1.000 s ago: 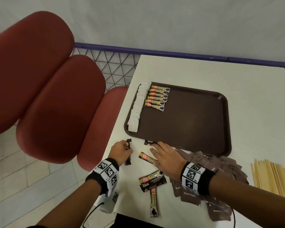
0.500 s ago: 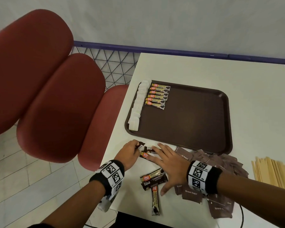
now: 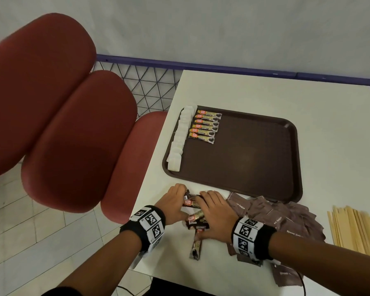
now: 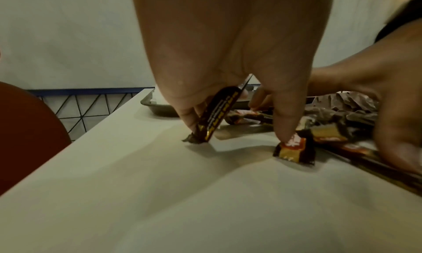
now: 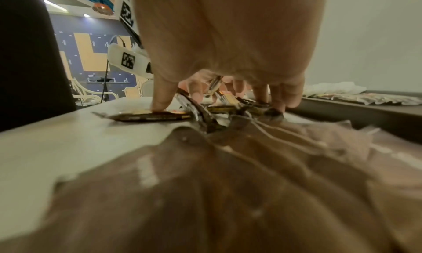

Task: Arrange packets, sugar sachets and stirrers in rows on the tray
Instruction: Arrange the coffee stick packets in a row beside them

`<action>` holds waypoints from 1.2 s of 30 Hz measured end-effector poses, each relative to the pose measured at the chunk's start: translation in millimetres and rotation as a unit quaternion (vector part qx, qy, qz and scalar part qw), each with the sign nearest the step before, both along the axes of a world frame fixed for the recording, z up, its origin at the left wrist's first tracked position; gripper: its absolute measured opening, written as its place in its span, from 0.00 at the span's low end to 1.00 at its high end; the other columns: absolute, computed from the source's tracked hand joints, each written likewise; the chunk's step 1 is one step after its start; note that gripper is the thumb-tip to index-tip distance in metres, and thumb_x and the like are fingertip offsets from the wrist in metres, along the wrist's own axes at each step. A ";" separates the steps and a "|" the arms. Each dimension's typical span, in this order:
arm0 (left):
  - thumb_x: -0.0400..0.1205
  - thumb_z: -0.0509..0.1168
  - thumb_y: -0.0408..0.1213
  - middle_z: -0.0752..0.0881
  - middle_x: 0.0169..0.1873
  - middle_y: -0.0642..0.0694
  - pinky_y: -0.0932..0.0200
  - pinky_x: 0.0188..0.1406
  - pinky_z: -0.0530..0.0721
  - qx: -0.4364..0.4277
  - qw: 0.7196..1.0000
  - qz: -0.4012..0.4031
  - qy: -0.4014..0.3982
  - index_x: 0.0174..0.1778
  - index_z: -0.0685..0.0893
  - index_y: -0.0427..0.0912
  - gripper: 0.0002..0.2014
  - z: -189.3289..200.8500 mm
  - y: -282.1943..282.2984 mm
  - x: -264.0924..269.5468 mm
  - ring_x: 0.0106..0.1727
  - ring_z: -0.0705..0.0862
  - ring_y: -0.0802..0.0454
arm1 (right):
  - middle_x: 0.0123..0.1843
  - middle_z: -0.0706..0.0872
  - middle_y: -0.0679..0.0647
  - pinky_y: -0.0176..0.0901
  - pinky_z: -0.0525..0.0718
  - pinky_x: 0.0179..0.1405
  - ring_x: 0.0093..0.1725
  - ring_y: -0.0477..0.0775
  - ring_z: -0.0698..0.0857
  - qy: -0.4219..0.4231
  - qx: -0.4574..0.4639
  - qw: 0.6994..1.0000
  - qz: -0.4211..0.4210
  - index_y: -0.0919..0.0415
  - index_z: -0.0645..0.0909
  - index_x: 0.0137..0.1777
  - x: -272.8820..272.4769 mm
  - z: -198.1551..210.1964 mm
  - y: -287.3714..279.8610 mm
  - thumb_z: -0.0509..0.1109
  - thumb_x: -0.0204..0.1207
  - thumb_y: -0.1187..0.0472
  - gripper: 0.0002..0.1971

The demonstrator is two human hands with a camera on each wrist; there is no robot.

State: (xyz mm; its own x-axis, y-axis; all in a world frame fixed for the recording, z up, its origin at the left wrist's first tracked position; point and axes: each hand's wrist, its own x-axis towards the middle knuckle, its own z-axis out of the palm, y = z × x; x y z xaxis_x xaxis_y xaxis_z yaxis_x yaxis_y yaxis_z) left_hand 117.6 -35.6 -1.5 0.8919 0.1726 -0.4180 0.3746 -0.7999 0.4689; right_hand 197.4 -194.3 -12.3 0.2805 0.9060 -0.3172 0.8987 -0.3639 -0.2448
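Note:
A brown tray (image 3: 254,167) holds a row of white sachets (image 3: 178,144) along its left side, with several coffee stick packets (image 3: 205,127) in a row beside them. In front of the tray my left hand (image 3: 176,196) pinches a dark coffee stick packet (image 4: 214,116), stood on end on the table. Its thumb presses the end of another loose packet (image 4: 294,148). My right hand (image 3: 213,211) lies flat, fingers spread, over the loose stick packets (image 3: 195,220); its thumb presses one packet (image 5: 148,115). Brown sugar sachets (image 3: 276,218) are piled to the right, and wooden stirrers (image 3: 359,229) lie farther right.
The white table (image 3: 254,90) ends just left of my left hand, where red padded chairs (image 3: 73,135) stand close. Most of the tray's floor is bare. A wire mesh fence (image 3: 150,82) runs behind the table.
My left hand has carried its stick packet right to meet the right hand. The right hand has slid back and left, drawing loose packets together under its palm.

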 end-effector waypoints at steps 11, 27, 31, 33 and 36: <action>0.77 0.61 0.25 0.73 0.41 0.50 0.66 0.35 0.68 -0.093 0.992 0.091 -0.004 0.48 0.66 0.43 0.12 4.9 13.7 -6.3 0.40 0.71 0.55 | 0.78 0.63 0.58 0.58 0.50 0.81 0.77 0.62 0.60 0.012 0.022 0.998 0.049 0.58 0.53 0.80 16.5 1.3 3.3 0.67 0.63 0.30 0.51; 0.82 0.59 0.28 0.81 0.44 0.45 0.61 0.40 0.73 -0.086 0.955 0.271 -0.085 0.50 0.72 0.40 0.04 3.8 43.9 -16.3 0.44 0.79 0.49 | 0.52 0.82 0.60 0.48 0.82 0.47 0.49 0.61 0.83 -0.007 -0.012 0.989 0.148 0.62 0.78 0.57 9.6 3.8 51.0 0.76 0.65 0.56 0.22; 0.83 0.60 0.34 0.83 0.41 0.44 0.54 0.44 0.81 -0.134 0.919 0.355 -0.107 0.53 0.73 0.41 0.05 -6.1 51.5 -16.6 0.38 0.81 0.47 | 0.62 0.76 0.63 0.53 0.75 0.59 0.60 0.63 0.75 0.027 0.019 0.994 0.104 0.65 0.71 0.65 12.9 -0.8 57.6 0.66 0.75 0.60 0.20; 0.83 0.61 0.38 0.83 0.36 0.47 0.55 0.43 0.80 -0.151 0.906 0.377 -0.120 0.51 0.74 0.44 0.05 -9.8 51.9 -17.2 0.36 0.80 0.49 | 0.64 0.73 0.62 0.50 0.70 0.62 0.63 0.61 0.72 0.102 0.041 0.994 0.018 0.66 0.69 0.66 17.8 0.4 59.5 0.64 0.76 0.62 0.19; 0.83 0.62 0.46 0.80 0.33 0.50 0.56 0.40 0.77 -0.161 0.886 0.414 -0.135 0.50 0.75 0.45 0.09 -12.4 51.4 -15.7 0.34 0.79 0.50 | 0.57 0.75 0.58 0.41 0.73 0.54 0.55 0.56 0.76 0.279 0.124 0.937 -0.170 0.64 0.69 0.65 26.8 10.3 62.6 0.64 0.75 0.66 0.18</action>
